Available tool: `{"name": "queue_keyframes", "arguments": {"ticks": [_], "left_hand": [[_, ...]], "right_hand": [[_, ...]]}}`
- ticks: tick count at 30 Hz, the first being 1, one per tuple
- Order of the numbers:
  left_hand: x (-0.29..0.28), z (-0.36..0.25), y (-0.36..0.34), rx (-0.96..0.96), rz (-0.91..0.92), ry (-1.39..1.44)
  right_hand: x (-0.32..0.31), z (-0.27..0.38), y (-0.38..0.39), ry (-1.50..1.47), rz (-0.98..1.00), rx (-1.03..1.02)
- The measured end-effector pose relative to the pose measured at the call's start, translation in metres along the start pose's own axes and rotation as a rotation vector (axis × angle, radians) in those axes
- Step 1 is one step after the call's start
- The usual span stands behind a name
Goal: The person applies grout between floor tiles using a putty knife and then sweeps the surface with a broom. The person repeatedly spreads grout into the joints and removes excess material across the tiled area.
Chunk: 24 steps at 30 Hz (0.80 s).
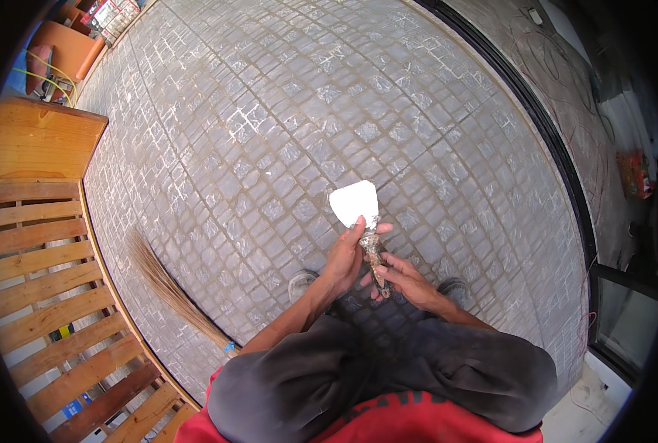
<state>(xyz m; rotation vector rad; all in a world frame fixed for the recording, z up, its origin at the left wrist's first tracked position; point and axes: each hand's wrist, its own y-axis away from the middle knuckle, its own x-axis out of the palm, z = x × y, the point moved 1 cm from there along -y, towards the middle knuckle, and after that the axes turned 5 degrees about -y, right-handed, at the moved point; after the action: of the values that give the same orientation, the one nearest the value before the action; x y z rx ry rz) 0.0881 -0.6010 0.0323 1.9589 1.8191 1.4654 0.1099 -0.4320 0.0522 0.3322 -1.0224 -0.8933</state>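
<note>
Both my hands hold a paintbrush (374, 255) upright over the paving, its flat, flared head (354, 203) bright white and its handle crusted and stained. My left hand (346, 255) grips the neck just below the head, with the thumb laid along the front. Lower down, my right hand (405, 281) pinches the handle close to its tip, where a small hole shows. Some fingers of both hands are hidden behind the handle.
Grey stone-patterned paving (270, 162) lies around me. To the left are a straw broom (170, 284) and a slatted wooden frame (48, 273). A dark metal track (547, 133) runs along the right, with thin cables beyond. Orange items (59, 52) stand far left.
</note>
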Motion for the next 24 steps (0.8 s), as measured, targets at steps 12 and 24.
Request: {"name": "queue_keyframes", "arguments": {"ticks": [12,24], "left_hand": [[-0.275,0.037,0.213,0.34,-1.969,-1.253],[-0.315,0.086,0.28,0.278,-1.733,-0.736]], "right_hand": [[-0.029,-0.024,0.012,0.244,-0.145,-0.318],[-0.024,0.008,0.014,0.239,-0.218,-0.224]]}}
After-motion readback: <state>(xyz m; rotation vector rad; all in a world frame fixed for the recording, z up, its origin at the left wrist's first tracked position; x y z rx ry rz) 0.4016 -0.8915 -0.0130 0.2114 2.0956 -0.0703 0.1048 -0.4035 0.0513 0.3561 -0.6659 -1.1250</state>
